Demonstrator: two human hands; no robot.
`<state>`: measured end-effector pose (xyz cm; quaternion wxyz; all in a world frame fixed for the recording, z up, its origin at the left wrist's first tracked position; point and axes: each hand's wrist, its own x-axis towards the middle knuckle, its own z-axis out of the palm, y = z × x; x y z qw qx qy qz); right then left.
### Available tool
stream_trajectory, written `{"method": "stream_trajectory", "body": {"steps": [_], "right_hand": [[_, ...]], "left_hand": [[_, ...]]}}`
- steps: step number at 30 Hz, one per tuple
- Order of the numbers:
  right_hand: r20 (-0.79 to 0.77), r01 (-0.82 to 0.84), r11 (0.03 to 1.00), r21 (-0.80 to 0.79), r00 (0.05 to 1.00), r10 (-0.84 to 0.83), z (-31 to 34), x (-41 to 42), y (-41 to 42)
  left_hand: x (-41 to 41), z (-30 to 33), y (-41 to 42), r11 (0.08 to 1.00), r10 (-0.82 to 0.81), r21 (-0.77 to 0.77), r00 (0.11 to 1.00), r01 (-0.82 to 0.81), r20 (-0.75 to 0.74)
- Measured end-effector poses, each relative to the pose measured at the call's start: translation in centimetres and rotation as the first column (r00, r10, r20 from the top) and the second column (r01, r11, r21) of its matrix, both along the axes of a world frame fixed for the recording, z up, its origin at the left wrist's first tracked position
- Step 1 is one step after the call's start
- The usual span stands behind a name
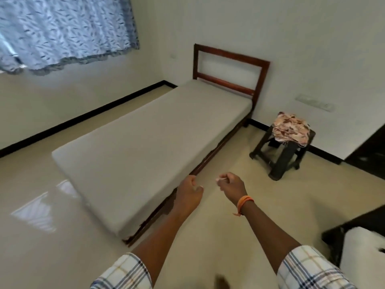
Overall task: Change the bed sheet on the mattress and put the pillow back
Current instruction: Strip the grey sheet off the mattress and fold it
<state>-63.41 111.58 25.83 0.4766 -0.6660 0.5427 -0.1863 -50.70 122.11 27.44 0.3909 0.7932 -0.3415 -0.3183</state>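
Fingers [224, 176] of the right hand [232, 185] curl inward and seem to pinch something thin and pale at their tips, too small to identify. An orange band [244, 202] circles that wrist. At nine o'clock of it, just apart, the left hand [190, 189] is loosely clenched with nothing visible inside, hovering over the near long edge of the mattress [145, 147]. Both forearms come up from six o'clock out of plaid sleeves [308, 270].

Bare and grey, the mattress lies on a dark wooden bed frame [229, 65] whose headboard stands at twelve o'clock against the white wall. A crumpled floral sheet [290, 127] sits on a dark stool [281, 155] at two o'clock from the hands, on the floor beside the bed's head end. At five o'clock a white, fluffy shape [362, 255] rests on something dark; whether it is the pillow I cannot tell. A blue patterned curtain [66, 30] hangs at ten o'clock.
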Motion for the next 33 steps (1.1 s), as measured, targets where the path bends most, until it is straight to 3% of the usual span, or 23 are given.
{"method": "stream_trajectory", "body": {"steps": [3,9,15,20,29,33], "right_hand": [[0.038,0.056,0.998,0.023,0.998,-0.057,-1.4,-0.2,-8.3],[0.133,0.105,0.989,0.103,0.984,-0.118,-1.8,0.1,-26.1],[0.112,0.068,0.994,0.084,0.991,-0.078,0.0,1.0,-43.5],[0.107,0.079,0.992,0.096,0.990,-0.089,-1.1,4.1,-56.1],[-0.032,0.124,0.979,0.160,0.992,-0.120,-4.4,12.8,-80.2],[-0.135,0.086,0.993,0.086,0.988,-0.074,-4.5,16.3,-90.9]], "left_hand": [[-0.3,-1.2,-8.8,0.998,-0.069,0.013,0.998,0.069,-0.008],[-0.9,-1.0,-26.3,0.999,-0.030,0.037,1.000,0.030,0.000],[-0.2,1.0,-43.4,1.000,-0.006,0.002,1.000,0.006,0.005],[3.2,-1.1,-56.2,1.000,0.010,0.021,1.000,-0.010,-0.016],[13.6,-6.7,-81.5,0.991,0.004,0.132,0.989,0.015,-0.147],[17.4,-7.5,-92.9,0.982,-0.067,0.164,0.989,0.089,-0.132]]}}
